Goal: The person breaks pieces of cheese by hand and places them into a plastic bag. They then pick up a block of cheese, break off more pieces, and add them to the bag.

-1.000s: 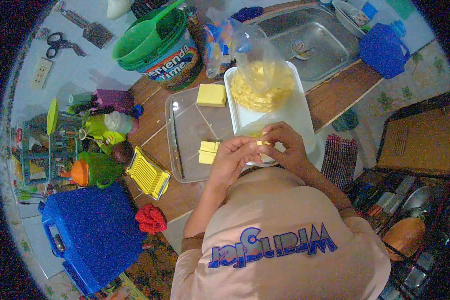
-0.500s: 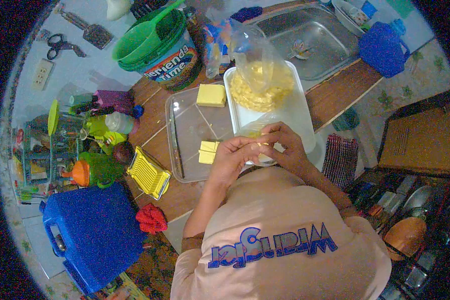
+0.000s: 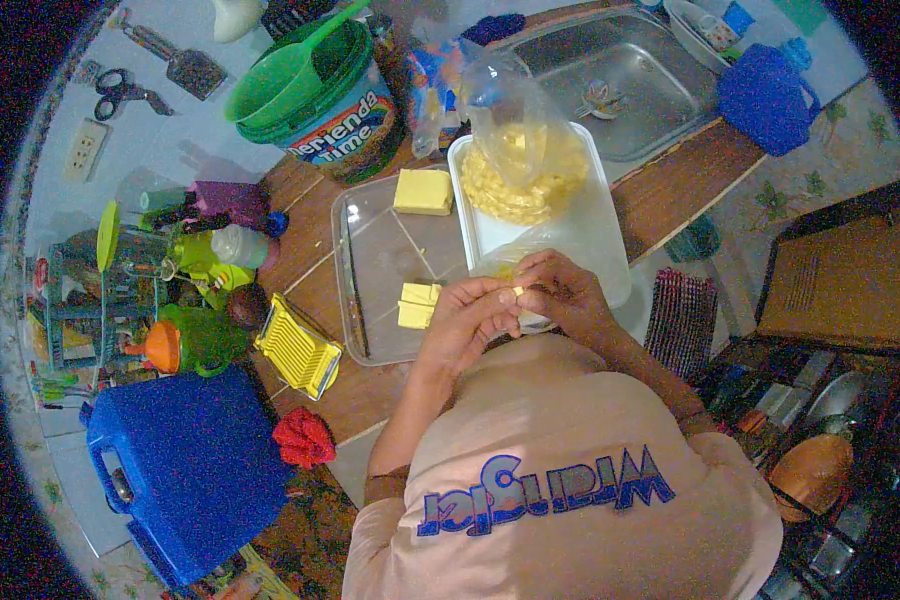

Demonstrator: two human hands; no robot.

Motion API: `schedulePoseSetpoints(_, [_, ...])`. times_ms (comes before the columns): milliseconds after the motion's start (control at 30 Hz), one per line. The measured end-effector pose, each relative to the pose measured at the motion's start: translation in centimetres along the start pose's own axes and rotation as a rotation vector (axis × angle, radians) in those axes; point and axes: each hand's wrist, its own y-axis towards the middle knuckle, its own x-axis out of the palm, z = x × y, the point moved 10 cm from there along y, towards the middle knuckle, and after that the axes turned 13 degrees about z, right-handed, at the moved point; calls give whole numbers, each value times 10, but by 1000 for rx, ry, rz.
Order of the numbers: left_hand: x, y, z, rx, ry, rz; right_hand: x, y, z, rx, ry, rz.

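Note:
My left hand (image 3: pixel 470 312) and my right hand (image 3: pixel 564 292) meet fingertip to fingertip above the near end of a white tray (image 3: pixel 612 235). Between their pinched fingers is a small pale-yellow piece (image 3: pixel 517 291). Clear plastic film (image 3: pixel 545 240) lies just beyond the fingers. Many yellow pieces (image 3: pixel 505 190) are heaped on the tray, partly covered by a clear plastic bag (image 3: pixel 505 85). Left of the tray, a clear plastic lid or tray (image 3: pixel 375 240) holds a large yellow block (image 3: pixel 423 191), a smaller cut block (image 3: pixel 417 305) beside my left hand, and a long thin knife (image 3: pixel 351 290).
A yellow slicer (image 3: pixel 298 347) and a red cloth (image 3: pixel 303 437) lie to the left, near a blue container (image 3: pixel 190 465). A labelled bucket (image 3: pixel 345 125) with a green strainer (image 3: pixel 270 85) stands behind. The sink (image 3: pixel 620 75) is at the back right.
My fingers have shifted slightly around the small piece, which now shows more clearly between them. The other things look unmoved.

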Motion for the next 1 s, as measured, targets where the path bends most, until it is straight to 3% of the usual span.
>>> schedulePoseSetpoints(267, [-3,2,-7,-31,-55,-24,1,0,3,19,86,-23])
schedulePoseSetpoints(667, [-9,6,-11,-9,-64,-24,-6,3,2,-159,-145,-1])
schedulePoseSetpoints(767, [-8,8,-8,14,-50,-11,-5,2,0,-51,-29,11])
schedulePoseSetpoints(1000, [-35,8,19,154,-50,260,-15,9,7,-214,-558,35])
